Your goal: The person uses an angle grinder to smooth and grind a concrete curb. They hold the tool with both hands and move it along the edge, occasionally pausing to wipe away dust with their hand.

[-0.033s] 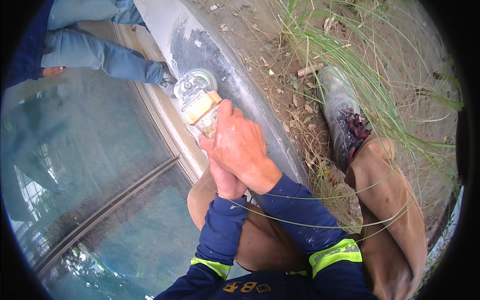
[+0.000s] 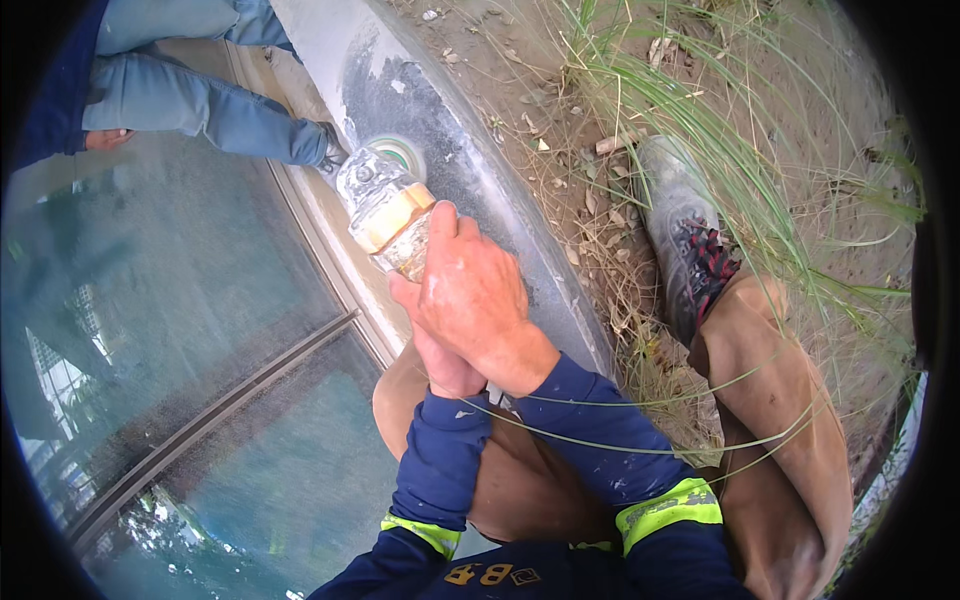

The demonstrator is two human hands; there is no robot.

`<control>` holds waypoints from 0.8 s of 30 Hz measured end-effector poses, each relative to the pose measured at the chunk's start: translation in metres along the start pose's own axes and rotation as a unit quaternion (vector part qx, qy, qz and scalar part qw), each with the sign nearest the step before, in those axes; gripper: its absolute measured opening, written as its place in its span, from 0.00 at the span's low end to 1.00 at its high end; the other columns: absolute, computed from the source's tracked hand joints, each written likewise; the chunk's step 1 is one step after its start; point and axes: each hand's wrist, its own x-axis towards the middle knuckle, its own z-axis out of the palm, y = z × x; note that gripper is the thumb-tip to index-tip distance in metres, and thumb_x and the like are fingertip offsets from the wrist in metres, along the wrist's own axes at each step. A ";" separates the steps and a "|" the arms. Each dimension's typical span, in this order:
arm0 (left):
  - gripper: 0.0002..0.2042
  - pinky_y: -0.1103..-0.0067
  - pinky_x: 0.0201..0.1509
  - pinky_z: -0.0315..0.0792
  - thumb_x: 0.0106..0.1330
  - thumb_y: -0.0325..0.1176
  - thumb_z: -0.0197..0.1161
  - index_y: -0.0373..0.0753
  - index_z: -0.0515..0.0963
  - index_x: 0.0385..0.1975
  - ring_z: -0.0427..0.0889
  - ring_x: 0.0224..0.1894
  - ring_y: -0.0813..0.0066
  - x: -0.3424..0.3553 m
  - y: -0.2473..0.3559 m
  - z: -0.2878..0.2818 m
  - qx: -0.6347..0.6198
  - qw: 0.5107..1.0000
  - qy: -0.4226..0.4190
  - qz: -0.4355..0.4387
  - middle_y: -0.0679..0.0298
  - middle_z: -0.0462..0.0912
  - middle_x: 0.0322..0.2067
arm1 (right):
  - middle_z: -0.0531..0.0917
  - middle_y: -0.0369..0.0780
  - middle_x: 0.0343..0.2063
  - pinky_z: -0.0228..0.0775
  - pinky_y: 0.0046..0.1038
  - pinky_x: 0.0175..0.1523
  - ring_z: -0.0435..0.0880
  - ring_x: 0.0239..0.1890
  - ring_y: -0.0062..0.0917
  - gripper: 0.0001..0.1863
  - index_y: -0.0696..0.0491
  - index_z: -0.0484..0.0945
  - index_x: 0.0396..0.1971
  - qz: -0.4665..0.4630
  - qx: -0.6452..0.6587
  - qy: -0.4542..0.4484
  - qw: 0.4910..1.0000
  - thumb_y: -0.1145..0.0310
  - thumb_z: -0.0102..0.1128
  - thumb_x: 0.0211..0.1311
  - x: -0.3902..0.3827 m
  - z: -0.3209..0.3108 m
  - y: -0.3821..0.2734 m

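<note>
Both my hands hold an angle grinder (image 2: pixel 388 207), its dusty body pointing away from me and to the left. My right hand (image 2: pixel 478 295) wraps over the top of the grip. Underneath, my left hand (image 2: pixel 447 362) closes round the same grip, its fingers mostly hidden by the right. The round grinder disc (image 2: pixel 404 152) lies against the top of a curved grey stone ledge (image 2: pixel 550 265). Around the disc the stone is darker, with pale dust and white patches along it.
Glass panels (image 2: pixel 170 270) in a metal frame run along the left. At the upper left is another person's jeans-clad leg (image 2: pixel 190 105), the shoe beside the ledge near the grinder. Right of the ledge are soil, dry leaves and long grass (image 2: pixel 700 130) hanging over my shoe (image 2: pixel 685 240).
The grinder and both my hands have shifted slightly to the left. The disc stays on the ledge, and my grip is the same.
</note>
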 end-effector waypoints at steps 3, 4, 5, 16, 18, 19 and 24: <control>0.41 0.60 0.52 0.76 0.65 0.70 0.50 0.40 0.63 0.65 0.78 0.51 0.55 0.001 0.013 -0.003 -0.040 0.998 0.005 0.057 0.54 0.76 0.51 | 0.79 0.56 0.41 0.76 0.43 0.47 0.82 0.41 0.49 0.35 0.68 0.66 0.56 -0.068 0.026 0.049 0.996 0.56 0.65 0.59 -0.010 0.002 -0.021; 0.41 0.59 0.51 0.77 0.64 0.69 0.53 0.40 0.61 0.66 0.79 0.50 0.55 -0.003 0.019 0.003 -0.021 0.994 0.026 0.103 0.53 0.76 0.50 | 0.79 0.55 0.41 0.75 0.43 0.48 0.82 0.41 0.49 0.34 0.68 0.66 0.57 -0.097 0.046 0.059 0.992 0.56 0.64 0.61 -0.012 0.002 -0.024; 0.42 0.59 0.50 0.77 0.63 0.68 0.56 0.40 0.60 0.67 0.79 0.49 0.54 -0.006 0.026 0.007 -0.003 0.988 0.047 0.148 0.52 0.76 0.50 | 0.79 0.55 0.42 0.75 0.42 0.49 0.82 0.42 0.49 0.34 0.69 0.66 0.57 -0.125 0.066 0.068 0.988 0.57 0.63 0.62 -0.013 0.002 -0.025; 0.35 0.66 0.42 0.81 0.57 0.54 0.65 0.23 0.72 0.48 0.84 0.39 0.58 -0.010 0.062 -0.015 -0.065 0.985 -0.097 0.128 0.48 0.79 0.42 | 0.65 0.57 0.63 0.57 0.56 0.67 0.63 0.66 0.53 0.44 0.61 0.53 0.69 -0.043 -0.234 0.134 0.962 0.47 0.57 0.65 0.047 0.029 0.112; 0.34 0.66 0.42 0.82 0.57 0.53 0.65 0.22 0.72 0.48 0.84 0.39 0.58 -0.009 0.060 -0.017 -0.059 0.987 -0.086 0.126 0.48 0.79 0.42 | 0.67 0.56 0.61 0.57 0.56 0.66 0.64 0.66 0.52 0.43 0.60 0.53 0.69 -0.065 -0.259 0.157 0.951 0.46 0.56 0.66 0.097 0.026 0.102; 0.34 0.66 0.42 0.82 0.57 0.53 0.65 0.22 0.72 0.48 0.84 0.39 0.58 -0.010 0.060 -0.019 -0.052 0.987 -0.080 0.127 0.48 0.79 0.42 | 0.69 0.56 0.60 0.60 0.53 0.65 0.66 0.65 0.50 0.42 0.61 0.55 0.69 -0.079 -0.276 0.162 0.944 0.46 0.55 0.66 0.122 0.026 0.096; 0.33 0.66 0.41 0.83 0.58 0.51 0.66 0.23 0.70 0.50 0.85 0.37 0.57 -0.007 0.060 -0.018 -0.054 0.988 -0.087 0.120 0.46 0.79 0.41 | 0.68 0.54 0.62 0.58 0.55 0.67 0.64 0.66 0.48 0.36 0.59 0.56 0.69 -0.133 -0.462 0.183 0.858 0.46 0.43 0.73 0.258 -0.004 0.052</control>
